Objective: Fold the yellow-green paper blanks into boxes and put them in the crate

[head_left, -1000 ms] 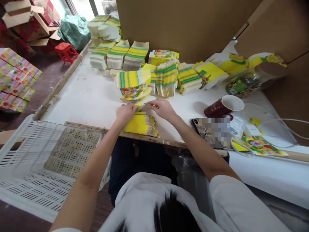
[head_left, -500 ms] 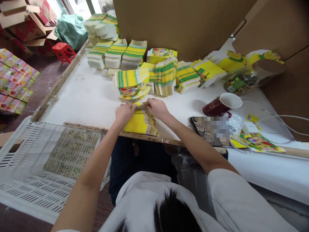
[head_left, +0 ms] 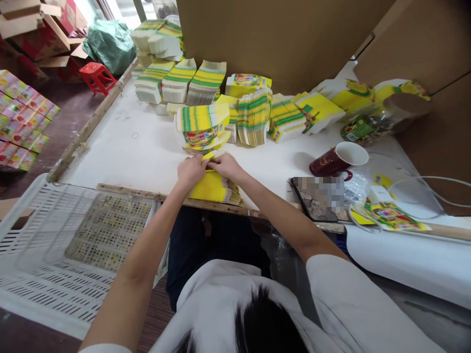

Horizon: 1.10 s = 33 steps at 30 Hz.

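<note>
My left hand (head_left: 191, 171) is closed on the left side of a small yellow carton (head_left: 209, 156), its fingers bent in. From the right, my right hand (head_left: 228, 167) pinches the same carton, and the two hands' fingertips nearly meet. Much of this carton is hidden by the fingers. Directly beneath, a fanned stack of flat yellow cartons (head_left: 208, 189) lies at the table's front edge. Just beyond my hands stands a bundle of yellow, green and white cartons (head_left: 202, 125) with printed pictures.
More carton bundles (head_left: 208, 81) line the back of the white table (head_left: 110, 147). On the right are a maroon mug (head_left: 327, 162), a phone (head_left: 318, 198), a clear jar (head_left: 362, 127) and cables. A white plastic crate (head_left: 44, 279) stands at lower left; a red stool (head_left: 97, 76) is behind.
My right hand has moved left along the carton, closer to my left hand. The left hand stays nearly in place. The view has shifted slightly.
</note>
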Tool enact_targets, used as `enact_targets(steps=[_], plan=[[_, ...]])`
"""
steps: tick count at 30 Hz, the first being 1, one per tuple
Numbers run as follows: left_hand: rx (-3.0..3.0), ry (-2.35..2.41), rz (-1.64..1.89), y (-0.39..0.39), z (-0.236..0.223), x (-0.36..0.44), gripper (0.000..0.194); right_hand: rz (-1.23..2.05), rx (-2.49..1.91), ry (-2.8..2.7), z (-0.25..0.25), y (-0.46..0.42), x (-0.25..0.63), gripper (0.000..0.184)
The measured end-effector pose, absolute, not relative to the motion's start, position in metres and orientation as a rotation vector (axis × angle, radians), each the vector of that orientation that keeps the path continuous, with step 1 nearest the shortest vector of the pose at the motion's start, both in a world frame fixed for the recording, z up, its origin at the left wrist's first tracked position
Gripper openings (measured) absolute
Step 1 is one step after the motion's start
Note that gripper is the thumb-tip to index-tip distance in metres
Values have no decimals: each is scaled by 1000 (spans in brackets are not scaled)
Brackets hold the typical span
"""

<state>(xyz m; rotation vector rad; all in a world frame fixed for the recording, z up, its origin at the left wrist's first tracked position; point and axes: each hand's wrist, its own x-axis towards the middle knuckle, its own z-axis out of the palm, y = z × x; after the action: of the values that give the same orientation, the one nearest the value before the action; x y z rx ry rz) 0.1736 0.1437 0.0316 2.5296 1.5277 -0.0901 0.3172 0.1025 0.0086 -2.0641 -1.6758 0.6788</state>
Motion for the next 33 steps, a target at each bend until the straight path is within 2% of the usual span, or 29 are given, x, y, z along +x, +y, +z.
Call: enact_targets(steps=[3,7,10,16,19,22,26,33], plan=[[2526,1537,-64,143,31,173,43,651,-2116,-1646,9,104,326,37],[2511,1559,-37,141,31,174,51,569,-2142,-1667,10,106,342,25],[2483,1594,-35,141,33,175,52,547,-2074,-1758,12,105,350,31],[2450,1619,-43,143,35,178,52,849,-1840,-2023,23,79,368,19],[2476,1586,-36,144,35,178,51,922,-1793,-2076,27,67,373,20],[2504,1549,-39,143,35,177,49,772,-1849,-2013,26,67,372,21],[2532,1529,-44,142,33,176,49,461,-1946,-1871,18,75,363,34],[2527,1548,-39,144,29,177,49,305,-1978,-1933,11,73,358,26]])
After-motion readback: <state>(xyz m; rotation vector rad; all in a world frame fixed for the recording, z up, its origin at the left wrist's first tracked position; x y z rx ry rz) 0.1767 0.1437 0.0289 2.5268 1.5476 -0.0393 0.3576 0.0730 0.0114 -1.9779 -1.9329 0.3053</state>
